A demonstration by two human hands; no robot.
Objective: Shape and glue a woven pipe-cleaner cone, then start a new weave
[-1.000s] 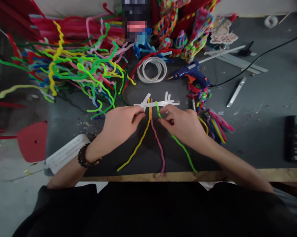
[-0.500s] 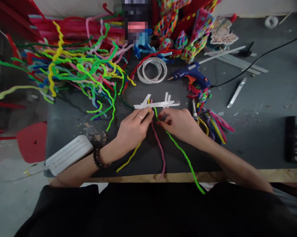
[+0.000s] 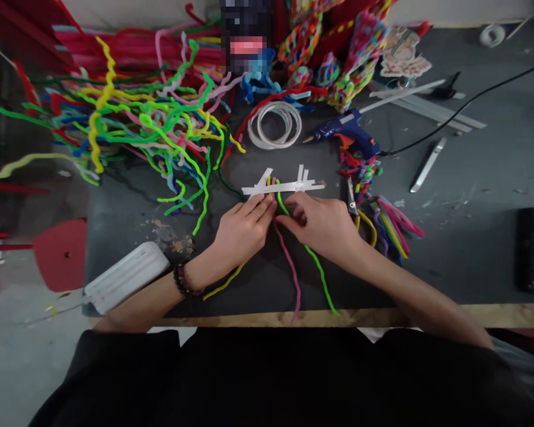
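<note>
**Braiding three pipe cleaners, barely begun**

Left hand (image 3: 242, 228) fingers pinching yellow stem (image 3: 224, 283); right hand (image 3: 322, 225) fingers pinching green stem (image 3: 320, 273). Pink stem (image 3: 291, 270) loose between. Just beyond fingertips, tape strip (image 3: 284, 187) anchoring tops to surface (image 3: 448, 249). Lengths below unplaited.

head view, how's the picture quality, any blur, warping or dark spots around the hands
Head view: dim and soft overall; the left hand and right hand are fairly clear on the pipe cleaners. The table edge bows, a wide-lens warp. A block at top centre is pixelated, and the bottom is a dark sleeve mass.
</note>
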